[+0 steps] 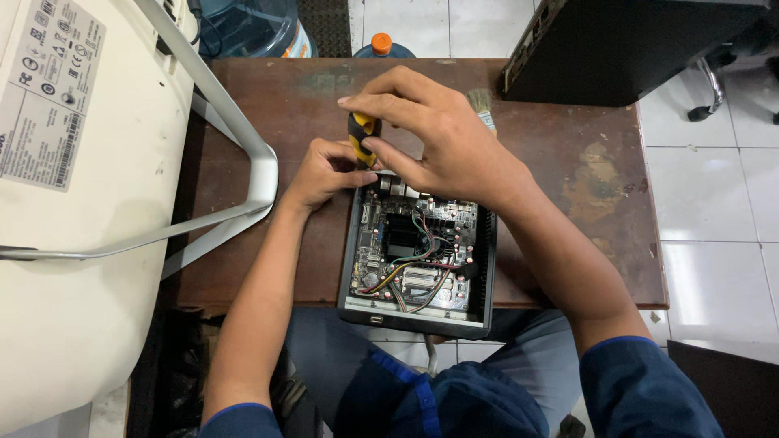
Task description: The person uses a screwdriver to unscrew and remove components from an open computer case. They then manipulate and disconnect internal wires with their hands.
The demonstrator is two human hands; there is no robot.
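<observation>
A small open black computer case [485,268] lies on a worn brown table [568,162], showing its circuit board [414,247] with coloured wires. My right hand [434,134] grips the yellow-and-black handle of a screwdriver [363,134], held upright over the case's far left corner. My left hand [324,170] curls around the lower part of the screwdriver, just beside that corner. The tip of the tool is hidden behind my fingers.
A white all-in-one monitor [73,203] with a silver stand [243,154] lies face down at the left. A paintbrush [481,104] lies behind my right hand. A black box [617,49] sits at the back right. A water jug [251,28] and bottle [381,45] stand beyond the table.
</observation>
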